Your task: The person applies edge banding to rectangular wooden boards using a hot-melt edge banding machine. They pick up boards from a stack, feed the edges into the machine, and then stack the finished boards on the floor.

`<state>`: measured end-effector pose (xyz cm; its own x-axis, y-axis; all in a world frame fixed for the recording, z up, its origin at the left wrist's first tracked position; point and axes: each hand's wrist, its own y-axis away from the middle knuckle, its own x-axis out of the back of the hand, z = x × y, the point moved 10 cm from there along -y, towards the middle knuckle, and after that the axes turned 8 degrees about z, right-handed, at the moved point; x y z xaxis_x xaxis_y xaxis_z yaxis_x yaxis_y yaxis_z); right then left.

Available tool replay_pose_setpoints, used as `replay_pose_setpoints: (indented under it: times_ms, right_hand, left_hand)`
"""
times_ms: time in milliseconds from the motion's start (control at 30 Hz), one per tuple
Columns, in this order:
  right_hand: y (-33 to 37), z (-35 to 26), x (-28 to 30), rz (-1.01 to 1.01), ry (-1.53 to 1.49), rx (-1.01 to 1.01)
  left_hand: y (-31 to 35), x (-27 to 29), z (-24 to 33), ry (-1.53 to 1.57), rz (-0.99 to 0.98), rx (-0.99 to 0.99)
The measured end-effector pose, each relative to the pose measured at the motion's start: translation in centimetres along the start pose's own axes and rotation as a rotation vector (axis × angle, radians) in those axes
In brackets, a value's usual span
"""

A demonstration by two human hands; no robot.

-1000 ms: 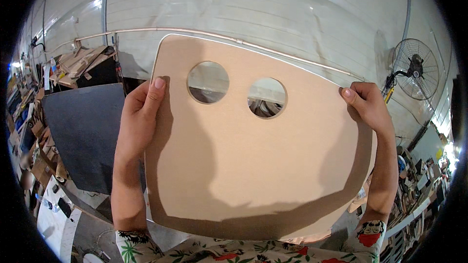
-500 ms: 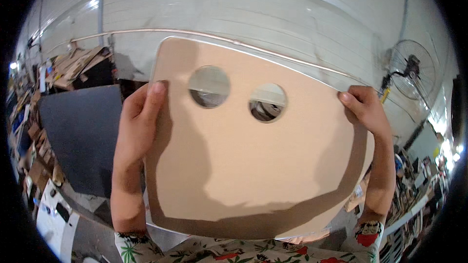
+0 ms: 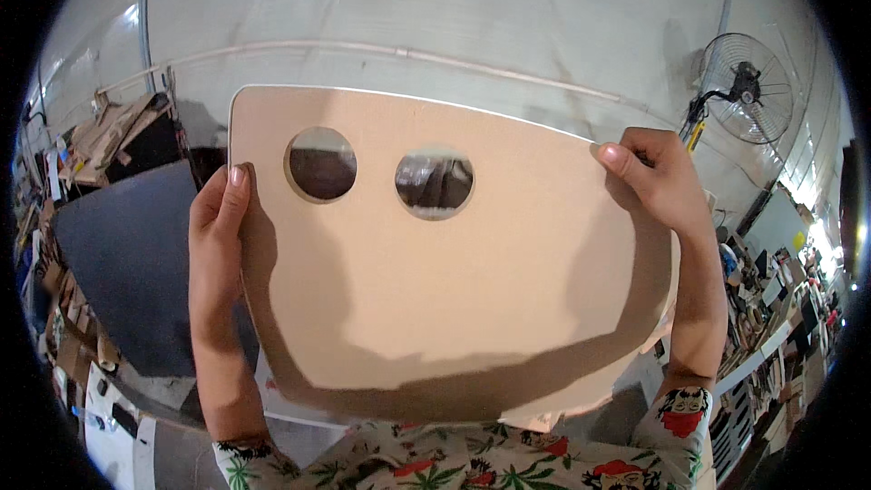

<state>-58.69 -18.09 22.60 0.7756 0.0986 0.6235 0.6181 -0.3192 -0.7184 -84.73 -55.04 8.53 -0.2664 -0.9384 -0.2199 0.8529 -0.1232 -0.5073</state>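
Pale wall (image 3: 472, 0) backs the head view, fan (image 3: 746, 86) at right. Tan panel (image 3: 454, 281), 2 round holes (image 3: 323, 164), held up before patterned shirt (image 3: 454, 465): left hand (image 3: 218, 218) gripping left edge, right hand (image 3: 660, 180) upper-right corner.

Off-wht shirt (image 3: 435, 458) w/ grn leaf & red/blk print (image 3: 526, 476), short slvs (image 3: 679, 431), L hand (image 3: 218, 213) & R hand (image 3: 657, 180) bare.

Shadows are hugging the tan panel (image 3: 463, 281) along its left and lower edges, glare's blowing out the far right, the pale wall (image 3: 435, 0) is glinting, fisheye's warping the blacked-out rim.
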Motion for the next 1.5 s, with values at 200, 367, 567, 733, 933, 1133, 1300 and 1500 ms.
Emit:
replay_pose_setpoints:
  times_ms: [200,367,567,733,933,1133,1300,1500]
  right_hand:
    - [7.0,-0.5,-4.2,-0.017,0.017,-0.042]
    - [12.2,-3.7,-8.0,0.020,0.150,0.290]
    - [14.4,-4.0,-13.9,-0.024,0.045,0.274]
    - [14.9,-5.4,-16.6,0.018,-0.040,0.281]
    - [16.2,-6.2,-19.0,0.064,-0.072,0.340]
    - [17.6,-4.9,-18.7,-0.131,-0.118,0.284]
    - [13.7,-2.7,-13.3,-0.332,-0.060,0.252]
    - [5.9,11.7,-10.9,-0.460,-0.222,0.066]
  left_hand:
    - [5.1,4.6,-9.0,0.000,0.165,0.171]
    - [8.9,7.9,-15.5,0.093,0.298,0.299]
    - [10.4,13.5,-19.9,0.198,0.395,0.292]
    - [10.1,17.6,-21.2,0.157,0.373,0.206]
    - [11.3,21.8,-23.5,0.085,0.603,0.242]
    - [9.3,20.0,-19.4,-0.024,0.339,-0.013]
    - [8.4,15.3,-9.8,-0.509,0.209,-0.447]
    - [10.1,6.6,-8.2,-1.126,0.242,-0.484]
